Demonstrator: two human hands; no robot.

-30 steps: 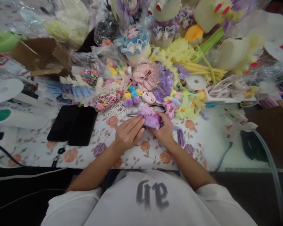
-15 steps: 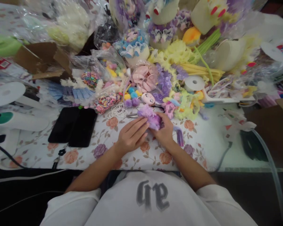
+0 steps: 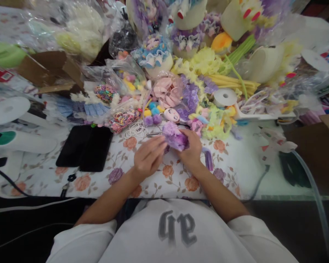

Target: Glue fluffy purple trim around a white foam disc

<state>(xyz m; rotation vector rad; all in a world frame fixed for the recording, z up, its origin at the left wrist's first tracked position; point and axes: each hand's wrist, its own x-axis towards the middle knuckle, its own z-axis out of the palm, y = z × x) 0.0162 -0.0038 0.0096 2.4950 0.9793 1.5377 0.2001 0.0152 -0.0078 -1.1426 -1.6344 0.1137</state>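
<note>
A fluffy purple craft piece point(image 3: 176, 136), pale lilac on top and darker on its right side, is gripped by my right hand point(image 3: 191, 149). My right fingers wrap its right side above the flowered tablecloth. At the piece's left edge, my left hand point(image 3: 149, 156) has its fingers bent and pressed together, fingertips close against the fluff. What those fingertips pinch, if anything, is too small to see. Just beyond the piece lies a doll face point(image 3: 171, 114) with painted eyes. A folded purple strip point(image 3: 207, 158) rests beside my right wrist.
Two black phones point(image 3: 84, 148) lie left of my hands. Pearl beads point(image 3: 136, 129), pompoms point(image 3: 152, 113), a white spool point(image 3: 225, 96) and bagged trims crowd the table's back. A glue gun point(image 3: 279, 140) with its cord lies right. The table's front edge is near my body.
My left hand has drawn back leftward, uncovering more of the purple piece. The piece has turned slightly in my right hand, which stays in nearly the same place.
</note>
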